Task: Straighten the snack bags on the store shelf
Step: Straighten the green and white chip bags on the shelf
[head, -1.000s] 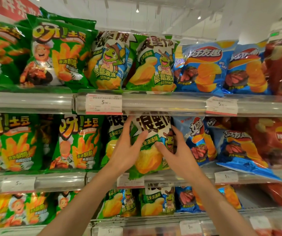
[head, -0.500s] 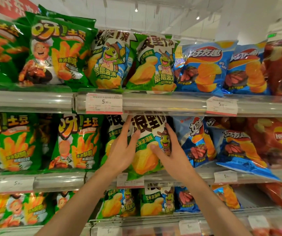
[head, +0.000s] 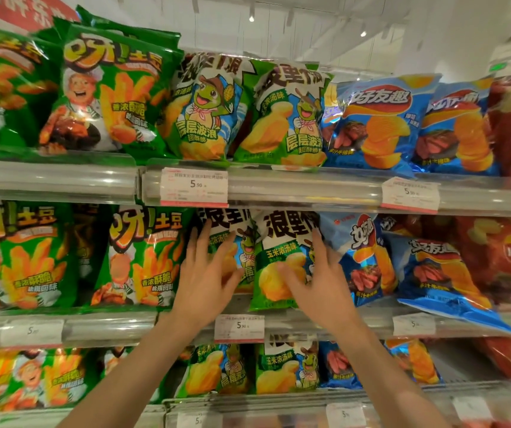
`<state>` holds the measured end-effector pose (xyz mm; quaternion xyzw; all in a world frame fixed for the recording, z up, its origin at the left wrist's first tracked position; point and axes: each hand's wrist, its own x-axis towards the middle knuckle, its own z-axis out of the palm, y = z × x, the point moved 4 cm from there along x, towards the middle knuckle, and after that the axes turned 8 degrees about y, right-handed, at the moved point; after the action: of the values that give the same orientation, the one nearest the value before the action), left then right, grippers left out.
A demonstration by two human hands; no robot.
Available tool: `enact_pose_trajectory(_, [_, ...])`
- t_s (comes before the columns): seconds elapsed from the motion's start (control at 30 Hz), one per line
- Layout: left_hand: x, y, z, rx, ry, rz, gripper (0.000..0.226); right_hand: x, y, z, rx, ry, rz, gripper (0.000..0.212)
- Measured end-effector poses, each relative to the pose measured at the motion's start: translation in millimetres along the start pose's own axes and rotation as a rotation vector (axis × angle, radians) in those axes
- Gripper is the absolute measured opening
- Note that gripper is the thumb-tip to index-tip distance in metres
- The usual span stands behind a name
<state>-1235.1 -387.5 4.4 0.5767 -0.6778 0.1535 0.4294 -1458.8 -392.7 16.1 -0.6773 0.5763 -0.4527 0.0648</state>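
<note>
On the middle shelf (head: 109,330) two green turtle-print chip bags stand side by side. My left hand (head: 205,282) lies with straight, spread fingers against the left turtle bag (head: 243,242), covering most of its front. My right hand (head: 319,288) rests flat on the right side of the right turtle bag (head: 279,251), thumb across its lower front and fingertips at its right edge. That bag stands upright with its bottom at the shelf lip.
Right of my hands a blue chip bag (head: 367,242) leans, and another blue bag (head: 439,273) slumps forward over the shelf rail. Green fries bags (head: 143,257) fill the left, red bags (head: 507,257) the far right. Price tags (head: 238,327) hang on the rails.
The turtle bag that hung tilted over the shelf lip between my hands now stands upright further back. My fingers have opened and flattened, and my left hand shifted onto the neighbouring bag.
</note>
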Motion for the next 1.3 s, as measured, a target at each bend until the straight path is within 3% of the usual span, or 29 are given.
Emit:
enact_pose_trajectory(0.13, [-0.4, -2.4, 6.6, -0.018, -0.039, -0.02, 0.066, -6.6, -2.6, 13.0, -0.06, -0.033, 0.02, 0.115])
enact_pose_trajectory(0.43, [-2.1, -6.5, 0.1, -0.015, -0.041, 0.025, 0.067, 6.6, 7.2, 16.2, 0.174, 0.182, 0.066, 0.096])
enact_pose_trajectory(0.6, [-1.1, -3.3, -2.2, 0.128, 0.003, 0.139, 0.064, 9.4, 5.3, 24.4, 0.063, 0.076, 0.046, 0.095])
enact_pose_trajectory(1.07, [-1.0, -12.5, -4.0, 0.015, -0.041, 0.131, 0.062, 3.8, 17.8, 16.4, -0.14, -0.049, -0.009, 0.089])
enact_pose_trajectory(1.3, [-4.1, -10.3, -21.3, -0.106, 0.017, 0.071, 0.051, 0.7, 10.4, 3.6, 0.071, -0.054, 0.039, 0.086])
